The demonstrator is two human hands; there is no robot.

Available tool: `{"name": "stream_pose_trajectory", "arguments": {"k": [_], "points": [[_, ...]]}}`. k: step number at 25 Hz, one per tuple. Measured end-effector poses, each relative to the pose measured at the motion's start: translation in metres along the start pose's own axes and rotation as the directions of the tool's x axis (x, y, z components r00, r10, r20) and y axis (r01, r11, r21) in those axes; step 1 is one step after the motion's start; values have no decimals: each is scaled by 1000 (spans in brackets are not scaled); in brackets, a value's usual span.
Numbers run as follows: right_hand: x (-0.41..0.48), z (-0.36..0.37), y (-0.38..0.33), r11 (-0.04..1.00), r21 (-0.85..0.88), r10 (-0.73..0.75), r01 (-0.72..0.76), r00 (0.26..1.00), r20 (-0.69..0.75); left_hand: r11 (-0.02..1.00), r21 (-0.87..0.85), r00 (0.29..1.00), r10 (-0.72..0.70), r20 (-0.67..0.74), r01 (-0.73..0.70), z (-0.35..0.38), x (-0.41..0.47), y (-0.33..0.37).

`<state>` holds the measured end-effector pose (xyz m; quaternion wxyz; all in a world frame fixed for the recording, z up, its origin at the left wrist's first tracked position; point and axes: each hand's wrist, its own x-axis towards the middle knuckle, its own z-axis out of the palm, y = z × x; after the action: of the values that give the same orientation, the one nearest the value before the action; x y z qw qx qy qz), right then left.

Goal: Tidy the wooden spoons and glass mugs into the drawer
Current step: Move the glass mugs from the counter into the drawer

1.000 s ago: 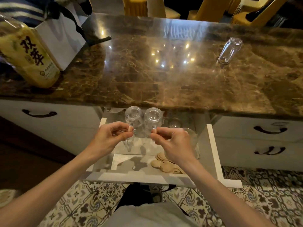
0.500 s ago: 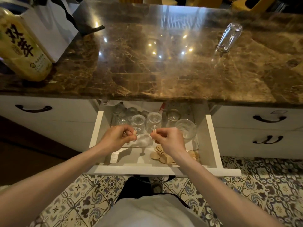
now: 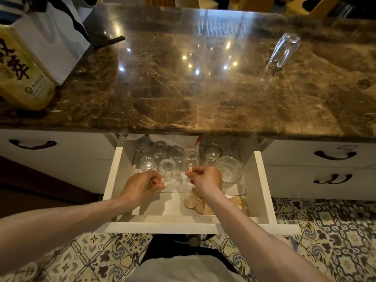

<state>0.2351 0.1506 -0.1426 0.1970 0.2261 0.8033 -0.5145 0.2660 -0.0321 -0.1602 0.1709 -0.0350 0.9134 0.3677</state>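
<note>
Both hands reach into the open drawer (image 3: 262, 186), each pinching a mug by its handle: the left hand (image 3: 142, 185) holds the left mug (image 3: 167, 167), the right hand (image 3: 205, 180) the right mug (image 3: 190, 157), both low among glassware already stowed at the back. Spoons (image 3: 195, 204) lie heaped at the drawer's front right. One glass (image 3: 283, 51) lies on its side on the counter (image 3: 183, 88), far right, apparently the last piece to fetch; the job looks nearly done.
</note>
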Motion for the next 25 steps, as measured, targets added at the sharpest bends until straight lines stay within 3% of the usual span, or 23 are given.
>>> {"name": "stream_pose_trajectory", "arguments": {"k": [10, 16, 25], "points": [[9, 25, 0, 961, 191, 234, -202, 958, -165, 983, -170, 997, -75, 1, 74, 14, 10, -15], [19, 29, 4, 924, 283, 306, -257, 941, -146, 910, -386, 988, -150, 34, 151, 19, 12, -12], [29, 40, 4, 929, 221, 324, -297, 941, -94, 912, -364, 982, -181, 57, 189, 18, 15, -15]]}}
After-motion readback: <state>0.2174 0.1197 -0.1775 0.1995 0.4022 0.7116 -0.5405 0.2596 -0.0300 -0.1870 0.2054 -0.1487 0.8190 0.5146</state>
